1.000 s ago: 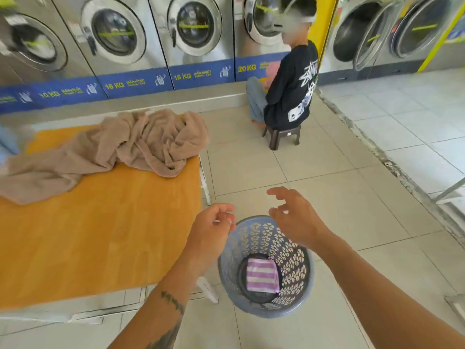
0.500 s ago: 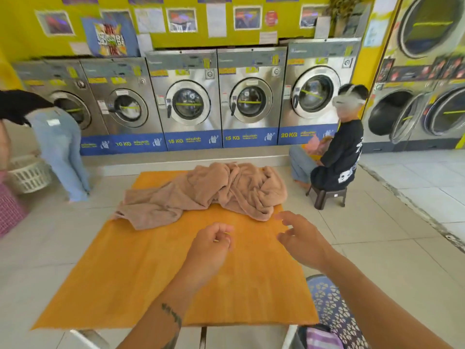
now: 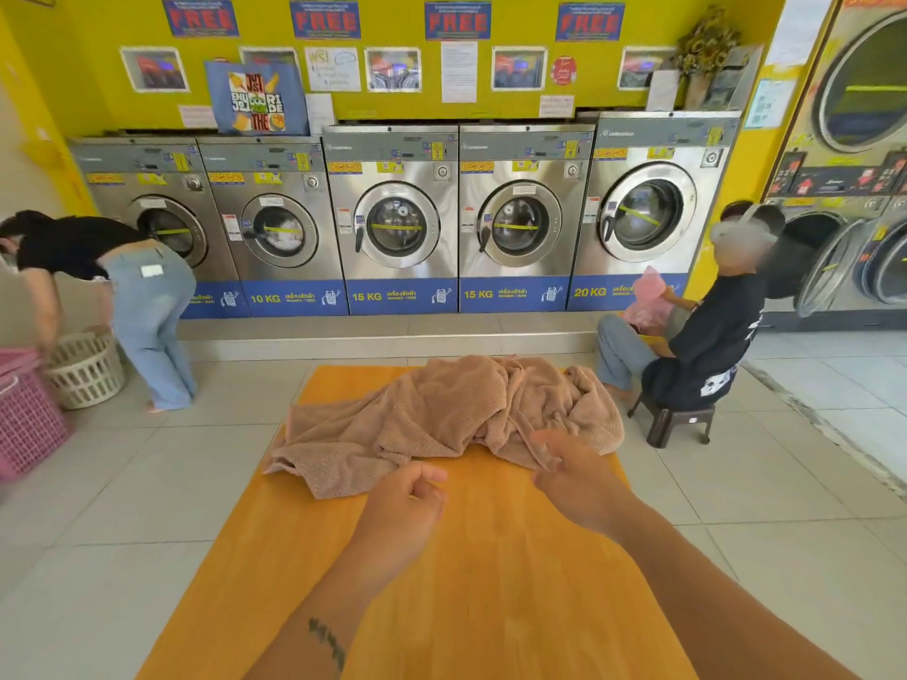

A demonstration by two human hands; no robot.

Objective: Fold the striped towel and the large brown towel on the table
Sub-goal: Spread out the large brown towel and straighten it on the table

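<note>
Large brown terry towel: one, crumpled in a loose heap on the far half of the orange wooden table, its left corner trailing toward the table's left edge, its right side bunched near the right edge. No striped towel visible in this view.

Your hands: two, both over the table just short of the towel's near edge. Your left hand is loosely curled, fingers tucked toward the thumb, holding nothing, hovering above bare tabletop. Your right hand has its fingers apart and slightly bent, its fingertips at the towel's near right fold; can't tell whether they touch the cloth or just overlap it in view. No cloth pinched by either hand that I can see. One dark tattoo on your left forearm.

Surroundings, counted:
- Five steel front-load washers in a row along the yellow back wall, labels readable as 10 KG, 15 KG, 15 KG, 20 KG; the leftmost label is blocked.
- More machines stacked at right, count unclear.
- Two other people: one bending at left over a white laundry basket, one seated on a small dark stool at right, holding something pink.
- One pink basket at the far left edge.
- Four blue "FREE" posters up top.
</note>
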